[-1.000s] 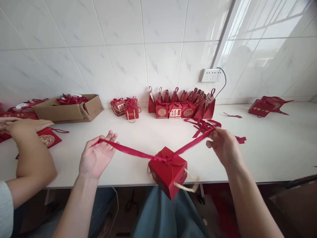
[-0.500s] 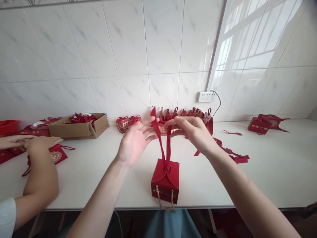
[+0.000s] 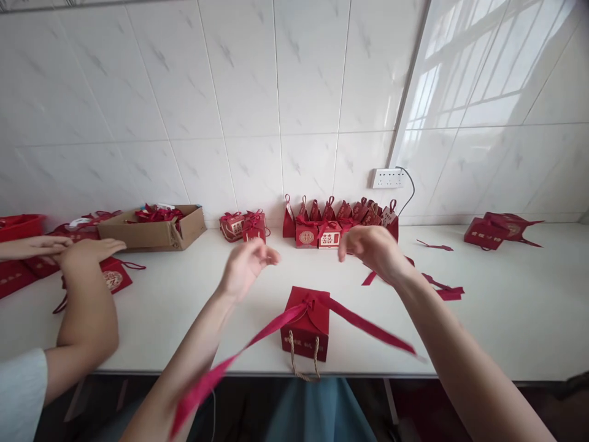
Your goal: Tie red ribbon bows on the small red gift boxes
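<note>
A: Start from the white table (image 3: 506, 307). Against the wall behind your red gift box (image 3: 306, 322) stands a row of finished favour boxes (image 3: 340, 224), and left of that row an open cardboard carton (image 3: 154, 228) holds more red pieces. Another person's arm (image 3: 83, 307) rests on the table far to the left of your box, hands flat on a flattened box (image 3: 114, 277).

B: And the box itself?

A: It sits upright at the near table edge, directly in front of you, rope handle (image 3: 304, 362) hanging over the edge. The red ribbon (image 3: 368, 325) is knotted once on its lid, and both tails lie loose: one drops off the table to the left of the box, the other trails right along the edge.

B: My hands?

A: Your left hand (image 3: 246, 264) and right hand (image 3: 372, 248) hover above and behind the box, either side of it, both blurred. The fingers look loosely curled and pinch nothing; neither touches ribbon or box.

B: So which step am I at?

A: I'd judge the first knot is tied and the bow not yet made. The next move calls for taking up both tails near the knot, which lies below and nearer to you than your fingertips, then forming loops without dragging the light box off the edge
</note>
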Motion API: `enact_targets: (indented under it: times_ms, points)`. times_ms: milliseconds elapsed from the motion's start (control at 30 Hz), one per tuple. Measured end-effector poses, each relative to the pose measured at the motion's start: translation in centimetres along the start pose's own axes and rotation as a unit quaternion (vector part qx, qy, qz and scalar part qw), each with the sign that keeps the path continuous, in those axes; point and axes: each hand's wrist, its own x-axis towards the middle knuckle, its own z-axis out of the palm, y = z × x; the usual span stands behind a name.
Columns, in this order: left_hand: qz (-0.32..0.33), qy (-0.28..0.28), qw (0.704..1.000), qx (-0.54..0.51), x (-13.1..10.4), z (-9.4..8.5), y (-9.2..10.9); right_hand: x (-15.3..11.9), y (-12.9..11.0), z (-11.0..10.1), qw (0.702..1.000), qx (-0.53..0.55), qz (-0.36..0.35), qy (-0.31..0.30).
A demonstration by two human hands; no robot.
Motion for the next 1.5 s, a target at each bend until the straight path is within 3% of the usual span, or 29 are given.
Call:
enact_targets:
  times_ms: [33, 100, 200, 267, 367, 533, 633, 733, 800, 1000, 1133, 1267, 1500]
  points:
    - [-0.016, -0.042, 0.993, 0.113, -0.3, 0.2, -0.9, -0.3, 0.7, 0.3, 0.996, -0.089, 0.027, -0.007]
    - [-0.02, -0.125, 0.944, 0.304, -1.2, 1.0, -2.8, -1.0, 2.0, 1.3, 0.963, -0.255, 0.068, -0.058]
    - [0.007, -0.197, 0.879, 0.433, -2.9, 1.9, -4.8, -2.5, 3.3, 3.1, 0.914, -0.381, 0.067, -0.127]
    - [0.017, -0.206, 0.864, 0.459, -3.7, 2.2, -5.6, -3.4, 3.5, 4.1, 0.895, -0.419, 0.058, -0.143]
    - [0.021, -0.192, 0.866, 0.461, -4.1, 2.1, -6.0, -4.4, 3.5, 5.2, 0.873, -0.459, 0.052, -0.155]
    - [0.011, -0.213, 0.867, 0.45, -3.6, 1.5, -6.2, -4.6, 3.8, 6.6, 0.823, -0.541, 0.066, -0.159]
    - [0.004, -0.234, 0.856, 0.461, -2.9, 1.2, -6.3, -4.1, 4.1, 7.1, 0.811, -0.553, 0.1, -0.162]
    - [-0.008, -0.252, 0.847, 0.469, -2.3, 1.2, -6.3, -3.7, 4.5, 7.0, 0.822, -0.532, 0.109, -0.172]
    - [-0.011, -0.252, 0.843, 0.474, -2.3, 1.3, -6.4, -3.7, 4.9, 6.5, 0.845, -0.499, 0.097, -0.167]
    - [0.002, -0.171, 0.876, 0.452, -3.9, 2.2, -6.9, -5.0, 5.8, 5.0, 0.917, -0.379, 0.002, -0.126]
    - [0.0, -0.115, 0.898, 0.425, -4.8, 2.7, -7.3, -5.4, 5.5, 5.3, 0.921, -0.376, -0.011, -0.106]
    - [-0.011, -0.096, 0.914, 0.393, -5.3, 2.5, -7.4, -5.3, 5.4, 5.3, 0.929, -0.349, -0.021, -0.118]
    - [-0.021, -0.136, 0.902, 0.408, -5.4, 2.7, -6.3, -5.9, 6.6, 5.5, 0.961, -0.265, -0.006, -0.072]
